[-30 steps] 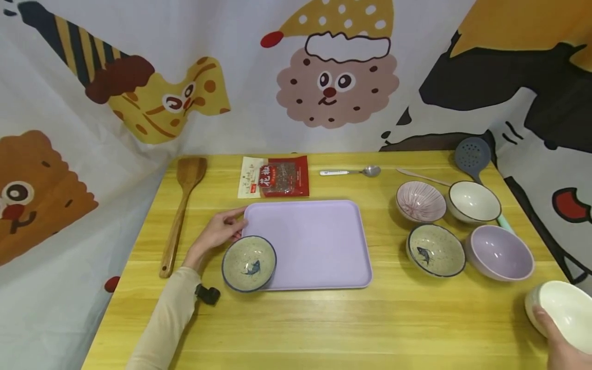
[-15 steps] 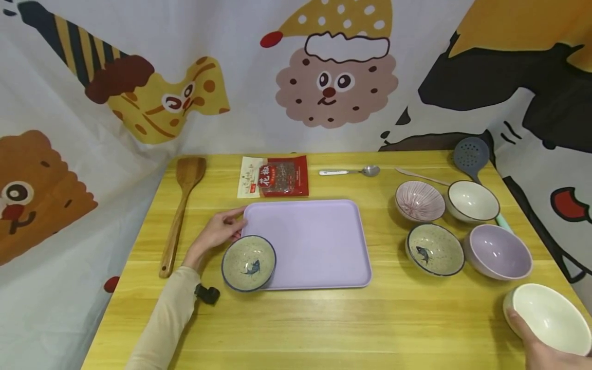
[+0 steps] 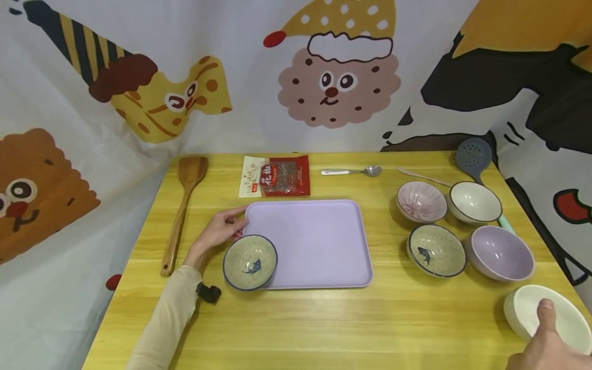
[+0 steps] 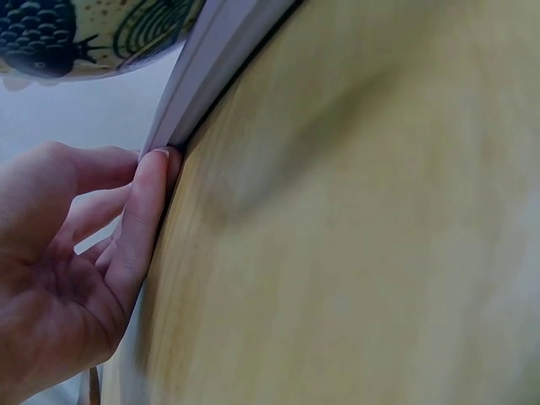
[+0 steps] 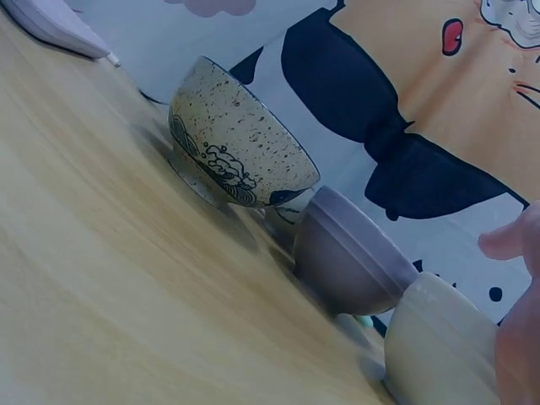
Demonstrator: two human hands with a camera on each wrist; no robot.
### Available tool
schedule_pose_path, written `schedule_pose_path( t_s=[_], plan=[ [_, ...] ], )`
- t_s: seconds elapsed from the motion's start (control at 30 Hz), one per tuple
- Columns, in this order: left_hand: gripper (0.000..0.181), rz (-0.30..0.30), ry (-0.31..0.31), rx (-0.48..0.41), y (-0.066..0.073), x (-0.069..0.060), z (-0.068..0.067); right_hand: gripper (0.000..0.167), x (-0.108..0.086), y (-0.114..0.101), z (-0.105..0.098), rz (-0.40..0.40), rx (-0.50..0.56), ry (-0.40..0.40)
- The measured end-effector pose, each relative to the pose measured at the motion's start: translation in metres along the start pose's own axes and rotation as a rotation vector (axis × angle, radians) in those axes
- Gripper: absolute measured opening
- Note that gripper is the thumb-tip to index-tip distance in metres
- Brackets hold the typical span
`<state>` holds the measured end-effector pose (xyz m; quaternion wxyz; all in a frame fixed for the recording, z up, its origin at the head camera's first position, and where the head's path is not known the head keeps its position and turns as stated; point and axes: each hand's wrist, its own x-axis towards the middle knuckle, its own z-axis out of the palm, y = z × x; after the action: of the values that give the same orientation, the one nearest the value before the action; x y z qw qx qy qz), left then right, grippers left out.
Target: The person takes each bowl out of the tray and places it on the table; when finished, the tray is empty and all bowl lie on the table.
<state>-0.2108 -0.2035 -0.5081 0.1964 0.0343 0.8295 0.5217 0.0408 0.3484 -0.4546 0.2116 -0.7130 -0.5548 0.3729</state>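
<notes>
In the head view, my left hand (image 3: 218, 231) pinches the left edge of a lilac tray (image 3: 319, 241). The left wrist view shows the thumb and fingertips meeting at the tray's rim (image 4: 196, 89). A speckled bowl (image 3: 250, 262) with a blue fish overlaps the tray's front left corner. At the lower right, my right hand (image 3: 548, 345) is beside a cream-white bowl (image 3: 520, 312) standing on the table. Its thumb points up, apart from the bowl's wall in the right wrist view; the other fingers are mostly hidden there.
Right of the tray stand a second fish bowl (image 3: 437, 251), a purple bowl (image 3: 500, 253), a pink striped bowl (image 3: 422, 201) and a dark-rimmed white bowl (image 3: 475, 201). A skimmer (image 3: 474, 155), spoon (image 3: 351, 171), spice packet (image 3: 275, 177) and wooden spatula (image 3: 185, 205) lie around.
The cream-white bowl has moved left and come to rest in front of the purple bowl. My right thumb has lifted off its rim. The left hand has stayed at the tray.
</notes>
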Motion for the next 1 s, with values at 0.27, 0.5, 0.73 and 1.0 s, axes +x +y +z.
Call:
schedule_pose_path(
  t_s=[0.27,0.5,0.73,1.0],
  plan=[
    [0.054,-0.013,0.01,0.011,0.004,0.0,0.0,0.086,0.013,0.004,0.002,0.008,0.009,-0.035],
    [0.054,-0.01,0.001,0.022,0.005,-0.001,0.0,0.084,0.005,-0.003,-0.005,0.014,-0.043,-0.044],
    [0.055,0.005,0.008,0.023,0.005,-0.001,-0.001,0.072,-0.05,-0.05,-0.01,-0.296,0.231,-0.014],
    [0.055,0.004,0.002,0.022,0.003,-0.003,0.0,0.059,-0.103,-0.085,0.014,-0.843,0.66,-0.236]
  ],
)
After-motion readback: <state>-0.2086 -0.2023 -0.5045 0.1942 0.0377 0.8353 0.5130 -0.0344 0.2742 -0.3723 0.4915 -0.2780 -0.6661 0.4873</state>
